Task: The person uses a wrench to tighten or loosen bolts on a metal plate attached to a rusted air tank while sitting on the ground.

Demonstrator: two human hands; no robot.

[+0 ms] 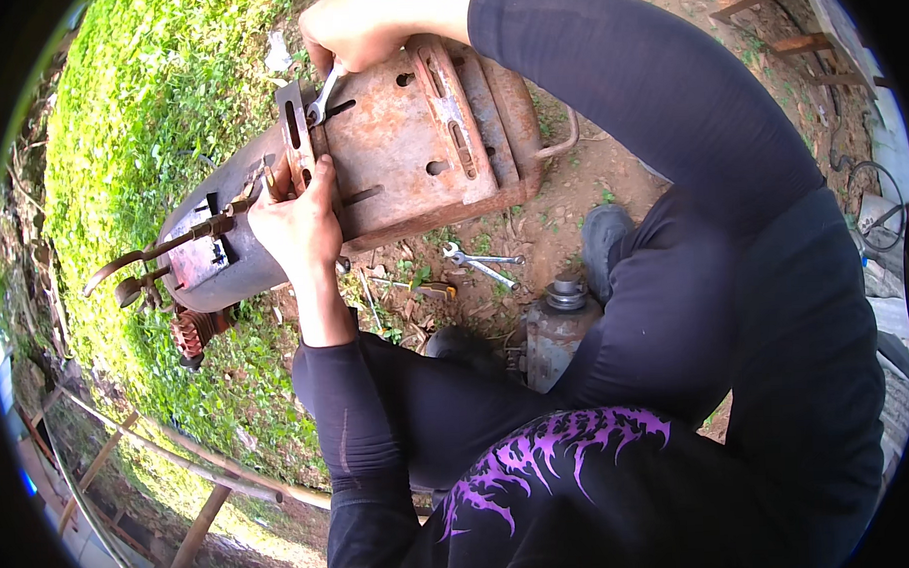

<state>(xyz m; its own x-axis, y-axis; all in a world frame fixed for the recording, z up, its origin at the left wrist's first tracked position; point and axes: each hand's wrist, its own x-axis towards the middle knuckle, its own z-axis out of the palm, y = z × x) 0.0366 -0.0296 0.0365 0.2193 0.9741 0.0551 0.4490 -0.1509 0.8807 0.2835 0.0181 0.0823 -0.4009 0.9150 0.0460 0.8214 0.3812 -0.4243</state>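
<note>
A rusty metal tank (255,156) lies before me, with a flat slotted mounting plate (379,136) on top. My right hand (361,32), at the plate's far edge, is closed on a wrench (324,96). The wrench's head rests by a slotted metal bracket (294,124) that stands across the plate. My left hand (300,229) grips the near end of this bracket, thumb on one side and fingers on the other. A small brownish metal end (271,183) shows beside those fingers; what it belongs to is hidden. A second slotted rail (454,119) crosses the plate farther right.
Two wrenches (482,263) and a yellow-handled tool (430,288) lie on the dirt near the tank. Between my legs stands a grey metal machine part (559,330). Pipe fittings (163,256) stick out from the tank's left end. Grass and a wooden rail (221,470) lie to the left.
</note>
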